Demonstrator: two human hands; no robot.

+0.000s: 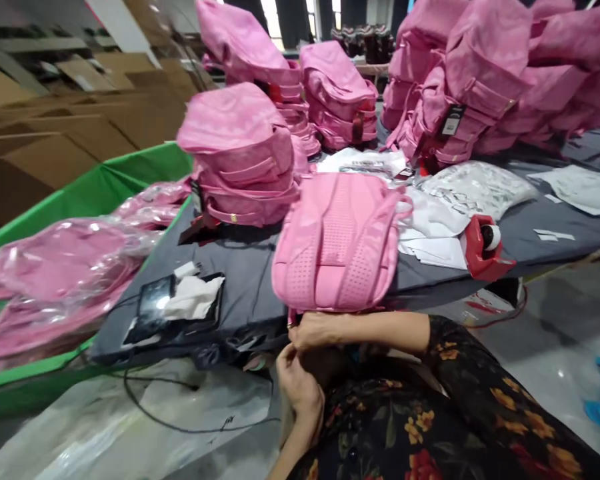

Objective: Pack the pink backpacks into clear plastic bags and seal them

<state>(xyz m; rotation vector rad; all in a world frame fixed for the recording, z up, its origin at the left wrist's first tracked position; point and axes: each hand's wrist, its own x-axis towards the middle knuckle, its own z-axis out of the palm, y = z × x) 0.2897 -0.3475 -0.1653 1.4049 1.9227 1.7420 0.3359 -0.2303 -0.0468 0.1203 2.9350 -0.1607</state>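
A pink backpack (333,247) lies on the grey-covered table with its back panel and padded shoulder straps facing up. At its near left corner, a short pink strap end (292,316) hangs over the table edge. My right hand (314,331) is closed on this strap end, against the bag's near edge. Just below it, my left hand (299,383) has its fingertips pinched together, almost touching the right fingers. Whatever lies between the left fingertips is too small to make out.
Stacked pink backpacks (237,153) stand behind and to the left, with more piled at the right. A red tape dispenser (483,250) sits on the right. A green-sided bin (115,170) holds plastic-wrapped pink bags. A dark tablet (155,300) and a cable (145,410) are at left.
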